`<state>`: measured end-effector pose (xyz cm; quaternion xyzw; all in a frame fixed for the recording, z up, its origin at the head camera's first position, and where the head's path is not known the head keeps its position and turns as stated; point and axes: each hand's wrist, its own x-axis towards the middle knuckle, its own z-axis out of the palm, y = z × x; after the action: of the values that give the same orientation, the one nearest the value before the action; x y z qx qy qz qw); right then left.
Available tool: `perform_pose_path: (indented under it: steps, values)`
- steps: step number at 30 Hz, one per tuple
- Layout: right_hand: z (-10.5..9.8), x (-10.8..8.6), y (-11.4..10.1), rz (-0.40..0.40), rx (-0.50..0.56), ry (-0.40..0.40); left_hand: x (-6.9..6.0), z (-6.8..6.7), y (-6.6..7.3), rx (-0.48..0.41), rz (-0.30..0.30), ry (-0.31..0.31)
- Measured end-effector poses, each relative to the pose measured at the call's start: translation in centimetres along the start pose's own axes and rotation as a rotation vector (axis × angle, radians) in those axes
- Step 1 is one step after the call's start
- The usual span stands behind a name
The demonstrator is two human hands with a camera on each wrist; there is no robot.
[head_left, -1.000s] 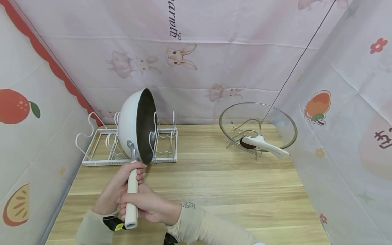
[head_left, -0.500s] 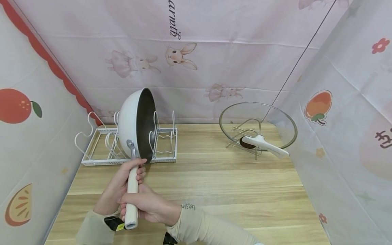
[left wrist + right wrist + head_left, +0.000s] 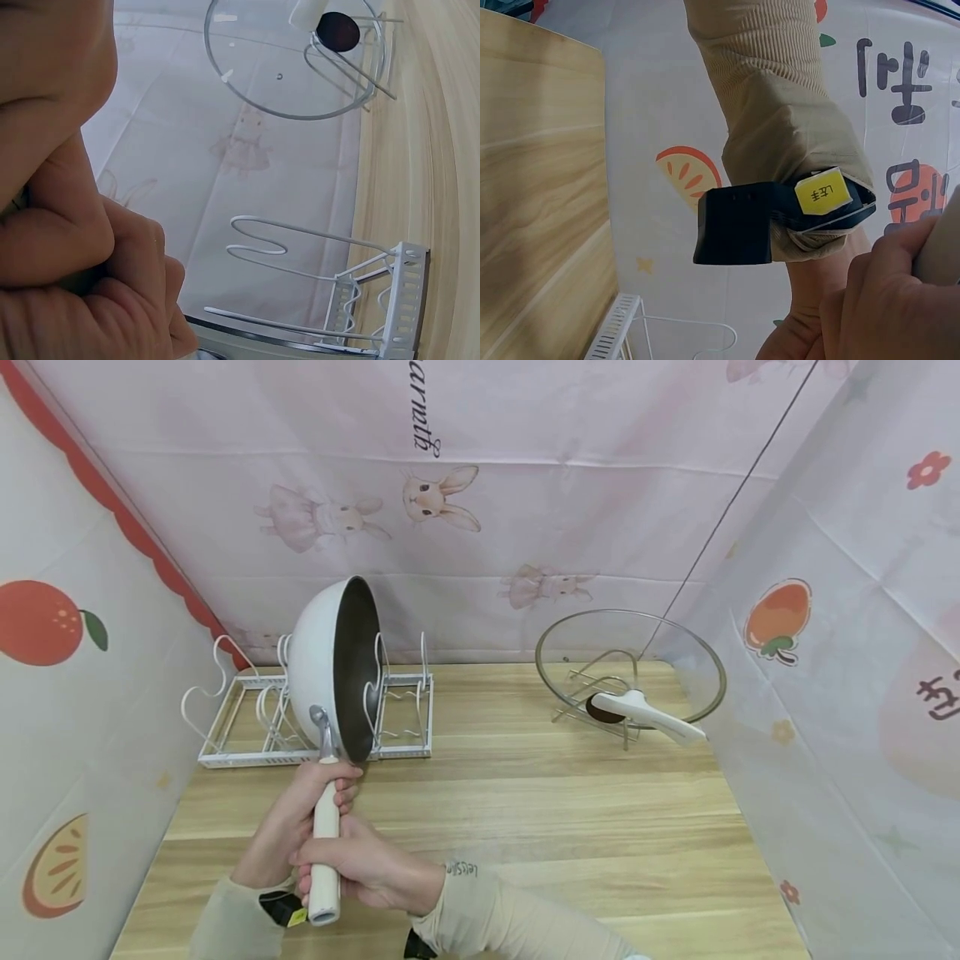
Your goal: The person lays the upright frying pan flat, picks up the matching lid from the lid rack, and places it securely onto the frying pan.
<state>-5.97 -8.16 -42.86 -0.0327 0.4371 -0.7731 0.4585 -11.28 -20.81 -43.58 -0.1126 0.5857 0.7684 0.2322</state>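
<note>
Wood tbl (image 3: 540, 818), L grip (image 3: 311, 793) round wok hdl (image 3: 326, 817), R grip (image 3: 371, 864) ditto

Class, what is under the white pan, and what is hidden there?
Under the pan is a white rack, visible on either side. The pan covers part of the rack, so whether they touch there cannot be seen.

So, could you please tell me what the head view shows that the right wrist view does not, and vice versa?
Only the head view shows the round clear glass lid and the white, dark-lined wok bowl.

Only the right wrist view shows the large dark characters printed beyond the beige left sleeve.

Both show the left hand, the right hand, the cream cylindrical handle and the white metal rack.
</note>
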Motion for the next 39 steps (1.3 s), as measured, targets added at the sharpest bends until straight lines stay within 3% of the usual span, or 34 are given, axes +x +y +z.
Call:
perform_pose_path:
  steps: [17, 26, 39]
  values:
    - [0.04, 0.01, 0.38, -0.011, 0.017, -0.008, -0.1, 0.15, -0.19, 0.036, 0.023, 0.052]
    - [-0.03, -0.08, 0.38, -0.025, 0.018, -0.026, -0.36, 0.43, 0.06, 0.08, -0.007, 0.094]
    - [0.22, -0.33, 0.28, -0.029, 0.03, -0.028, -0.79, 0.88, 0.46, 0.083, 0.017, 0.119]
